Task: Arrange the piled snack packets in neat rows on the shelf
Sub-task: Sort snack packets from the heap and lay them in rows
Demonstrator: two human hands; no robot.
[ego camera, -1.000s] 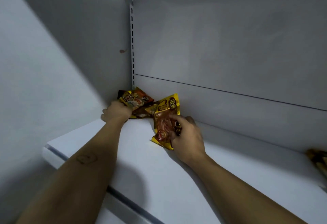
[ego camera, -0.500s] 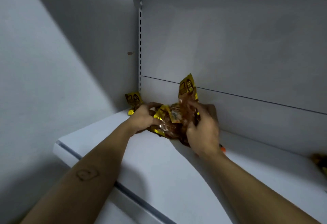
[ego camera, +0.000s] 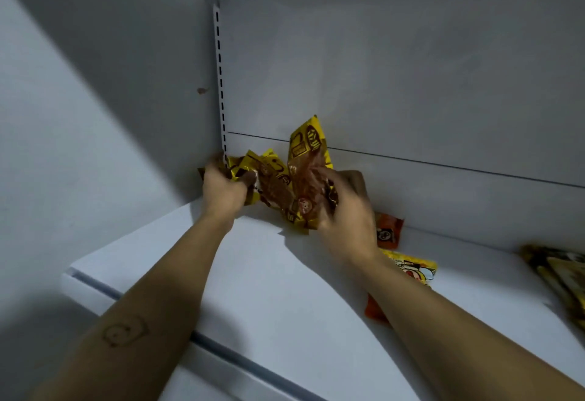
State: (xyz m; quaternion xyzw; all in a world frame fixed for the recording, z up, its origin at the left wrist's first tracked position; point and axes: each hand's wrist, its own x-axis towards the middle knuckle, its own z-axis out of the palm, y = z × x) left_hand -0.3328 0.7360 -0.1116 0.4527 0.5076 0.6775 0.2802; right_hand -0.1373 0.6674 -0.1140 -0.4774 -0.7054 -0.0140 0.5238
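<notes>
I count on the white metal shelf (ego camera: pixel 253 274): three crinkled yellow-and-brown foil snack packets, bunched at 11 o'clock in the back corner. The left hand (ego camera: pixel 224 190) is clenched round the leftmost packet (ego camera: pixel 235 165). The right hand (ego camera: pixel 345 210) grasps the tall upright packet (ego camera: pixel 308 160). The third packet (ego camera: pixel 273 185) lies between them.

At 4 o'clock of the right hand:
- two orange packets (ego camera: pixel 389 231)
- one yellow cartoon-printed packet (ego camera: pixel 414 269) between them

At the 3 o'clock edge is a blurred dark-yellow stack (ego camera: pixel 560 274); I cannot read its number.

Against half a second ago, both hands keep their hold. Only an orange sliver showed then.
</notes>
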